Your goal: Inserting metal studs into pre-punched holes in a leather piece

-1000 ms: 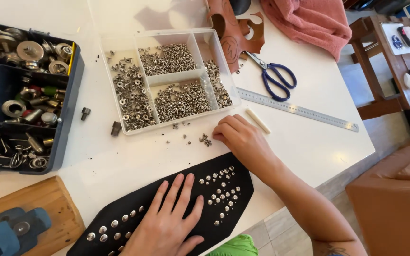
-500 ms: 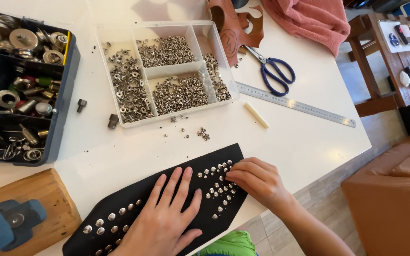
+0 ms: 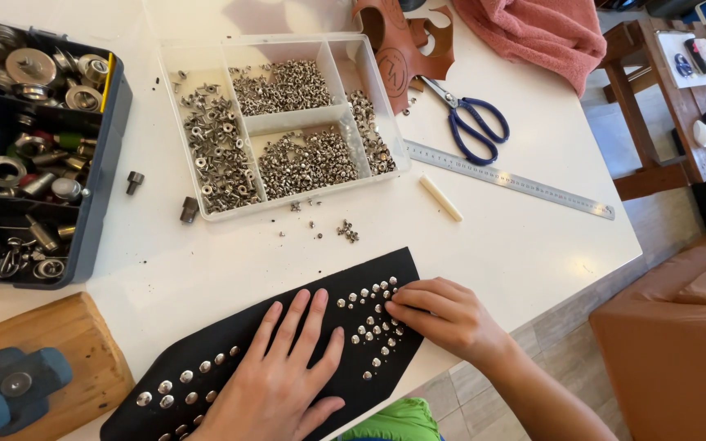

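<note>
Clear compartment box point(image 3: 175, 98) of silver rivets, dark tool case point(image 3: 100, 180) of metal dies, left hand point(image 3: 283, 384) flat with fingers released on studded black leather point(image 3: 288, 302), right hand point(image 3: 443, 314) fingers pinching a rivet there, scissors point(image 3: 475, 126), ruler point(image 3: 525, 181) on white surface point(image 3: 533, 237)

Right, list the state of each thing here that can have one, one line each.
Black leather piece: flat on the table, studded with rivets.
Left hand: spread flat on the leather.
Right hand: fingertips pinched at the rivets.
Clear rivet box: open, compartments filled.
Dark tool case: open, full of metal parts.
Scissors: shut, lying flat.
Steel ruler: flat on the table.
</note>
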